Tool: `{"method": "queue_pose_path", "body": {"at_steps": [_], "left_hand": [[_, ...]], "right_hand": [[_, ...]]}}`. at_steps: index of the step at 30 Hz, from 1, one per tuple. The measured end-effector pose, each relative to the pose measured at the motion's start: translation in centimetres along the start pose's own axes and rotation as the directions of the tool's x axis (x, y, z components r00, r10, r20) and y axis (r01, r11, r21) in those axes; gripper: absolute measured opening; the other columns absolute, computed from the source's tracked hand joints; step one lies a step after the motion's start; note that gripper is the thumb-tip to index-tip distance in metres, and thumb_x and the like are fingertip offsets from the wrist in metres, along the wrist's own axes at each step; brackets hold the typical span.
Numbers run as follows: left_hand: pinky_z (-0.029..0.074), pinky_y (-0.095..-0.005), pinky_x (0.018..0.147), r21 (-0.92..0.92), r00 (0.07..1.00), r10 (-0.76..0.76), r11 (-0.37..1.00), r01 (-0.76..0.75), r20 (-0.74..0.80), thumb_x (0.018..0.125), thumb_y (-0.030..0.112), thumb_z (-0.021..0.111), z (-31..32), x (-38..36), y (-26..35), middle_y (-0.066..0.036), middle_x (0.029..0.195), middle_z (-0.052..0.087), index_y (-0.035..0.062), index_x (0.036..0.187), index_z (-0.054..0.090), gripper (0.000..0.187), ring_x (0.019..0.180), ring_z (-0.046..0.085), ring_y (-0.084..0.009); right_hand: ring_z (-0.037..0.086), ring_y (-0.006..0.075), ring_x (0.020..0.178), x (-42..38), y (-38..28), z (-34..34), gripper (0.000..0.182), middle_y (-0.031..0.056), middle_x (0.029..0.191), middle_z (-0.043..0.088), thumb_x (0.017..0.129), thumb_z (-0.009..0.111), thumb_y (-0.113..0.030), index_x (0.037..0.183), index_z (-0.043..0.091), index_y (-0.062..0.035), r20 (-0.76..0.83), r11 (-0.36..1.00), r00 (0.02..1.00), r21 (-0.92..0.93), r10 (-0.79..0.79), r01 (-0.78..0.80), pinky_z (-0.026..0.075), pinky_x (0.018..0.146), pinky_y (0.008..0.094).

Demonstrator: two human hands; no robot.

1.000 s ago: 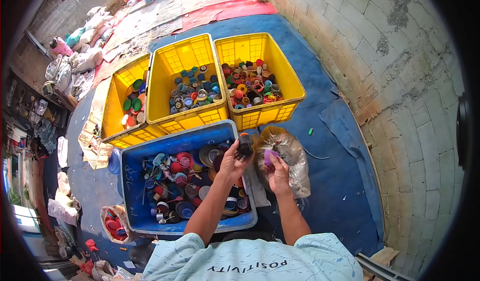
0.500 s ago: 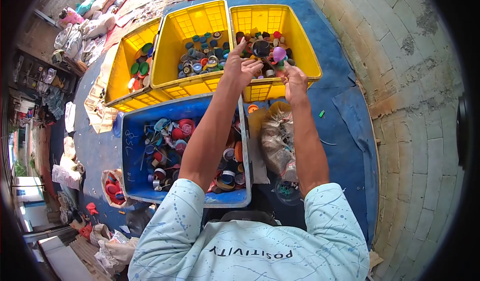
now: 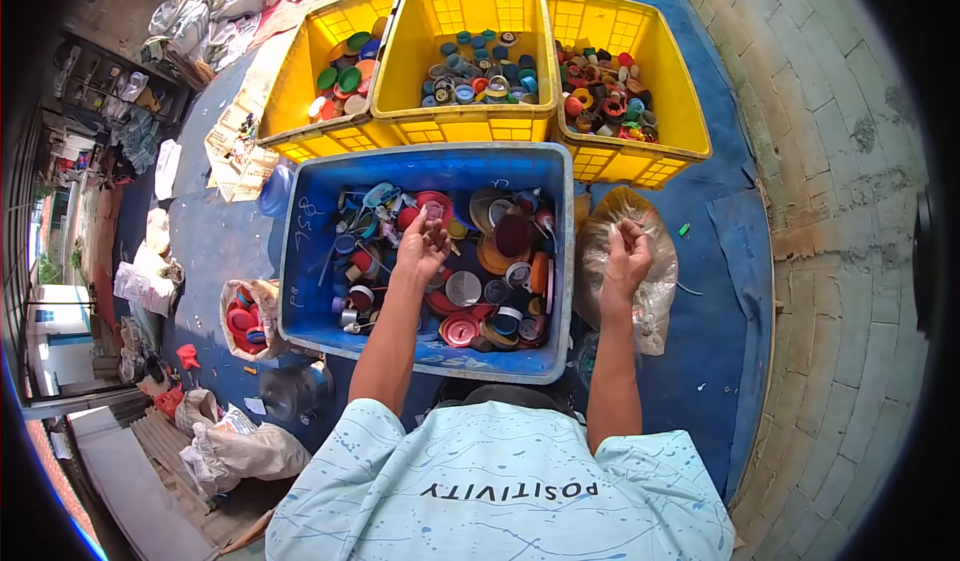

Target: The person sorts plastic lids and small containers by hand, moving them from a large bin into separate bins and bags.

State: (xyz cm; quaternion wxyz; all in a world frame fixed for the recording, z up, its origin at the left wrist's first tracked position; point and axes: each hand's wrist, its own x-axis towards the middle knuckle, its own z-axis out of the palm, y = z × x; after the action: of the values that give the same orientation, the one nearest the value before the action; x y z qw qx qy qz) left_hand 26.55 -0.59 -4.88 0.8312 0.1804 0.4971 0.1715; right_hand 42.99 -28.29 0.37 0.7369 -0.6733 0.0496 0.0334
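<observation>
My left hand (image 3: 424, 247) is over the blue bin (image 3: 566, 261), palm turned up, with its fingers loosely curled and apart. A small pinkish clear piece (image 3: 434, 211) shows just beyond its fingertips; it seems to lie among the mixed plastic caps and lids (image 3: 462, 288). To the right of the bin, my right hand (image 3: 627, 258) hovers above a clear plastic sack (image 3: 650, 301). Its thumb and fingers are pinched together, and whatever may be between them is hidden.
Three yellow crates stand behind the blue bin: a left crate (image 3: 290, 96), a middle crate (image 3: 465, 121) and a right crate (image 3: 690, 91), each with sorted caps. A small sack of red lids (image 3: 245, 321) sits at left, near a large clear bottle (image 3: 297, 389). A block wall (image 3: 850, 261) borders the right.
Both hands have drawn back from the right yellow crate, the left to the blue bin and the right over the sack. The purple and black pieces near the hands are no longer seen there.
</observation>
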Motion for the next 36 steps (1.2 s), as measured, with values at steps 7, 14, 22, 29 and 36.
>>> {"method": "queue_pose_path", "body": {"at_steps": [7,14,22,29,36], "left_hand": [[0.048,-0.0346,0.072,-0.145,0.996,-0.041,0.989,0.029,-0.081,0.087,0.033,0.066,-12.9,0.7,3.3,-0.002,0.081,0.063,0.0105,0.081,0.066,0.023,0.076,0.057,-0.0176],[0.048,-0.0355,0.074,-0.264,0.99,-0.081,0.963,0.047,-0.116,0.088,0.025,0.064,-18.9,2.1,5.8,-0.003,0.089,0.062,0.01,0.091,0.066,0.016,0.079,0.056,-0.0178],[0.048,-0.0344,0.074,-0.264,0.988,-0.138,0.958,0.115,-0.073,0.088,0.025,0.064,-21.5,1.2,7.0,-0.002,0.089,0.064,0.0121,0.092,0.065,0.014,0.08,0.057,-0.0161],[0.048,-0.034,0.073,-0.194,0.983,-0.148,0.973,0.125,-0.108,0.088,0.025,0.065,-21.2,0.9,6.2,-0.002,0.089,0.064,0.0107,0.093,0.064,0.016,0.079,0.057,-0.0167],[0.048,-0.0339,0.072,-0.149,0.985,-0.131,0.982,0.114,-0.108,0.088,0.023,0.064,-20.1,-0.5,5.7,-0.003,0.089,0.063,0.0102,0.095,0.064,0.015,0.079,0.058,-0.0165]], "right_hand": [[0.064,0.0145,0.08,-8.9,3.4,8.9,0.024,0.0082,0.089,0.067,0.081,0.067,-0.01,0.103,0.064,-0.0008,0.496,0.861,0.867,-0.462,0.053,0.212,0.051,0.075,0.0273],[0.061,0.0364,0.097,-12.0,13.6,12.6,0.038,0.0241,0.1,0.063,0.074,0.067,-0.014,0.108,0.06,0.0025,0.736,0.558,0.581,-0.66,0.348,0.502,0.049,0.086,0.0423],[0.055,0.0415,0.109,-12.4,18.3,12.6,0.057,0.0275,0.115,0.058,0.068,0.069,-0.014,0.12,0.052,0.0035,0.694,0.405,0.571,-0.72,0.438,0.564,0.044,0.094,0.0441],[0.054,0.0433,0.106,-13.0,20.3,12.8,0.06,0.0257,0.107,0.061,0.065,0.076,-0.024,0.115,0.052,-0.0016,0.612,0.304,0.593,-0.784,0.523,0.54,0.044,0.092,0.0477],[0.06,0.0397,0.099,-13.8,20.4,12.9,0.05,0.0216,0.101,0.065,0.066,0.077,-0.027,0.105,0.058,-0.0015,0.634,0.377,0.593,-0.773,0.496,0.51,0.043,0.088,0.0492]]}}
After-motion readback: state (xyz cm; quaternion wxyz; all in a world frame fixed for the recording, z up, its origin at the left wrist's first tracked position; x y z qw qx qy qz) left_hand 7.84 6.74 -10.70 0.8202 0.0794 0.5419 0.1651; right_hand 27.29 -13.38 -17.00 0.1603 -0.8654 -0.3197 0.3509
